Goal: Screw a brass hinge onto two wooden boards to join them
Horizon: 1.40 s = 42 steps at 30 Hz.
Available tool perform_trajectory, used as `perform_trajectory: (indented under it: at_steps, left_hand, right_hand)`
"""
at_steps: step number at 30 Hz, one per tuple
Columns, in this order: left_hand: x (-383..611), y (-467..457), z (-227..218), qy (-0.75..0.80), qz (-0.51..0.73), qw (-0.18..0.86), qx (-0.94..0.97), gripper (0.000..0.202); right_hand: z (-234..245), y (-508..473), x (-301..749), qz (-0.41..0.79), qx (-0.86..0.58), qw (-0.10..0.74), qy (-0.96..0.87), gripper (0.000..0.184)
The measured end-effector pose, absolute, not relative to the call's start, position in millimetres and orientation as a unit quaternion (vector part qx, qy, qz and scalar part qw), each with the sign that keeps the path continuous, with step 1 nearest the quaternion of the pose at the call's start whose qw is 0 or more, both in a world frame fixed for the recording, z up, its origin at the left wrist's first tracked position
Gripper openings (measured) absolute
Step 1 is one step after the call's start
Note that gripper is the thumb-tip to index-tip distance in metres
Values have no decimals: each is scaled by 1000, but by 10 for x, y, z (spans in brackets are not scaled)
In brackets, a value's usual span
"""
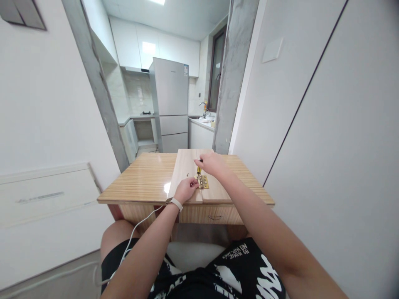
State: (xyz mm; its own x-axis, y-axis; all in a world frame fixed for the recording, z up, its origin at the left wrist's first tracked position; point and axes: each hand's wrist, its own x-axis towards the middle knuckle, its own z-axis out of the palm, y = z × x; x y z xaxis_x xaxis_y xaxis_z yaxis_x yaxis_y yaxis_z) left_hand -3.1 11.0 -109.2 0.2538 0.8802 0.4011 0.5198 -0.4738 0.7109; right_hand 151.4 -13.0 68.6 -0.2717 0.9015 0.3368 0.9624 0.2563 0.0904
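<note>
My right hand (214, 163) is closed around the top of a screwdriver (199, 169) with a yellow and black handle. The screwdriver points down at a brass-coloured hinge (205, 182) lying across the seam between two pale wooden boards (183, 166). Against the hinge's left side, near the screwdriver's tip, the fingers of my left hand (186, 189) are pinched together. What they hold, if anything, is too small to make out. A small dark screw (187, 175) rests on the left board, just above my left hand.
The boards lie on a wood-grain table (134, 178) with a drawer (215, 216) at its front. A white cable (137, 226) runs down past the table's front edge by my left forearm. Beyond the table stands a grey fridge (172, 91); a white wall (327, 124) rises at right.
</note>
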Motion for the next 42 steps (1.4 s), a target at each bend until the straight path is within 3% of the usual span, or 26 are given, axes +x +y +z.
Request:
perform_trajectory:
  at_steps: [7, 20, 29, 36, 39, 42]
  left_hand:
    - [-32, 96, -1112, 462, 393, 172, 776, 13]
    - [4, -12, -1075, 476, 342, 84, 805, 11]
    - [3, -17, -1050, 484, 347, 105, 796, 7]
    - [-13, 29, -1051, 462, 377, 154, 788, 9]
    - [-21, 63, -1070, 451, 390, 167, 785, 13]
    - [-25, 92, -1100, 447, 397, 181, 781, 14]
  right_hand:
    - [699, -47, 1600, -45, -496, 156, -853, 19]
    - [698, 82, 1617, -65, -511, 121, -849, 15]
    - [720, -7, 1617, -143, -543, 72, -825, 48]
    - [687, -72, 1538, -171, -584, 92, -789, 66]
    - [655, -70, 1542, -138, -573, 117, -800, 59]
    - [634, -46, 1577, -83, -514, 161, -839, 30]
